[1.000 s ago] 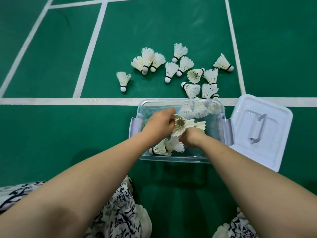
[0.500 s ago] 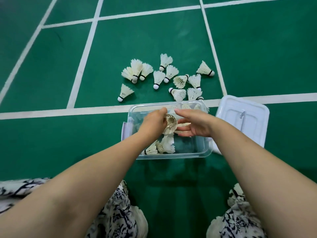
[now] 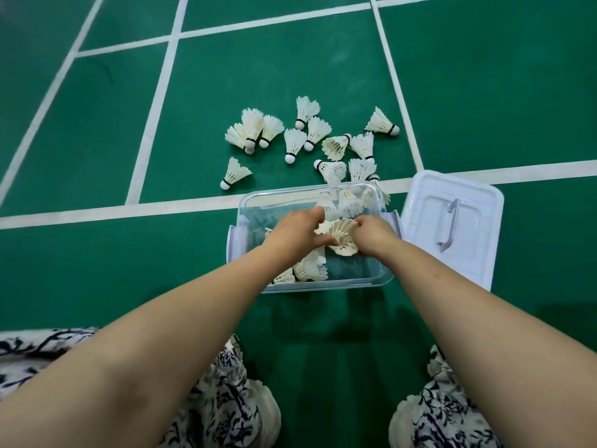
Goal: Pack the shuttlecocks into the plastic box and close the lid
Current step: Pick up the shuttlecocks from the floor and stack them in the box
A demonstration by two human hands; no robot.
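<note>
A clear plastic box (image 3: 384,279) stands open on the green court floor. My left hand (image 3: 295,234) and my right hand (image 3: 374,236) are both over the box, gripping white shuttlecocks (image 3: 340,236) between them. More shuttlecocks (image 3: 307,271) lie in the box's near left corner under my left wrist. Several loose shuttlecocks (image 3: 318,130) lie scattered on the floor beyond the box, one (image 3: 234,173) apart at the left. The white lid (image 3: 452,221), handle up, rests on the floor right of the box.
White court lines (image 3: 155,101) cross the green floor; one runs just behind the box. My knees in patterned black-and-white fabric (image 3: 223,402) and white shoes sit at the bottom edge.
My right hand was open half a second ago; it has closed on the shuttlecocks next to my left hand. The camera view has shifted slightly.
</note>
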